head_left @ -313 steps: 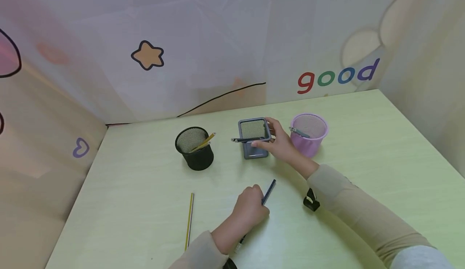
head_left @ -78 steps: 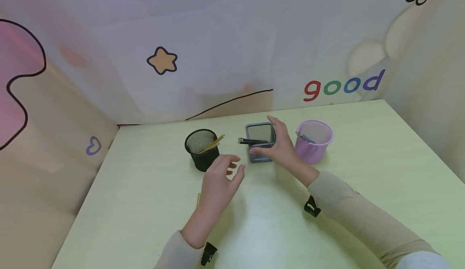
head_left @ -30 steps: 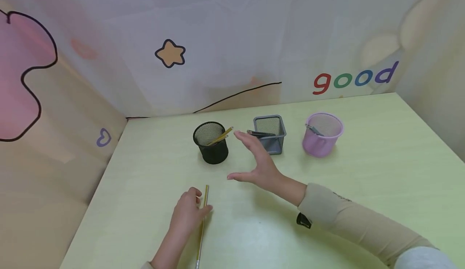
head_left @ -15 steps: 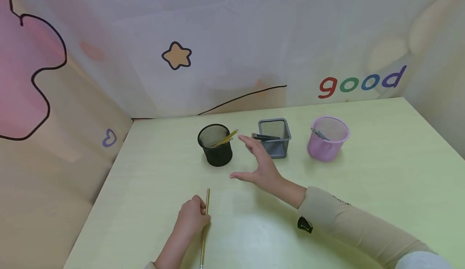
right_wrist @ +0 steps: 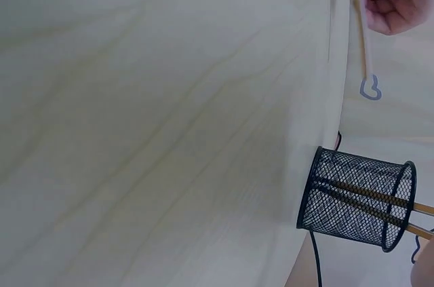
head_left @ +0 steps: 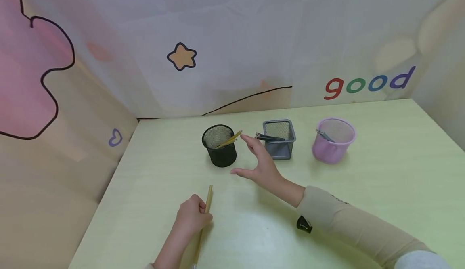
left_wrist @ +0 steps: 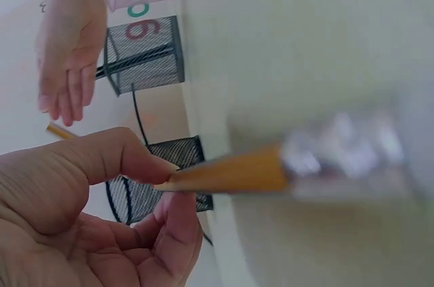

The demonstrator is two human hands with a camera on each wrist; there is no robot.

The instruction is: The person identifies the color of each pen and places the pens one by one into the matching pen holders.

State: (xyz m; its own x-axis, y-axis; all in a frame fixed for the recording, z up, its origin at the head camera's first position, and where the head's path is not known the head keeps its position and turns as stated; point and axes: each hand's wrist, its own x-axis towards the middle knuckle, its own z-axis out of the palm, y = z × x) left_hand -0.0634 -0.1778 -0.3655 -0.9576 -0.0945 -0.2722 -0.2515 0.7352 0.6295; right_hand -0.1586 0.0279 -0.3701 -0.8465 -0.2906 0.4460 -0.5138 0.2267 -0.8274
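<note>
My left hand [head_left: 192,214] pinches a yellow pencil [head_left: 208,201] between thumb and fingers, low over the front of the table. In the left wrist view the silver ferrule end of the pencil [left_wrist: 258,168] looms close to the camera, blurred. My right hand [head_left: 265,171] holds nothing; thumb and fingers spread wide in front of the black mesh pencil cup [head_left: 222,156], apart from it in the head view. Two yellow pencils [head_left: 229,140] lean in that cup, also seen through the mesh of the cup [right_wrist: 363,199] in the right wrist view.
Right of the black cup stands a square grey mesh holder [head_left: 279,151] with dark pencils [head_left: 270,138] leaning in it. Farther right is a purple round cup [head_left: 328,152] with grey-blue pencils [head_left: 325,135]. A printed cloth backdrop [head_left: 232,47] rises behind the table.
The dark pencil once in my left hand is gone from the table and that hand now pinches the yellow pencil, tilting it slightly. My right hand has left the grey holder and moved left.
</note>
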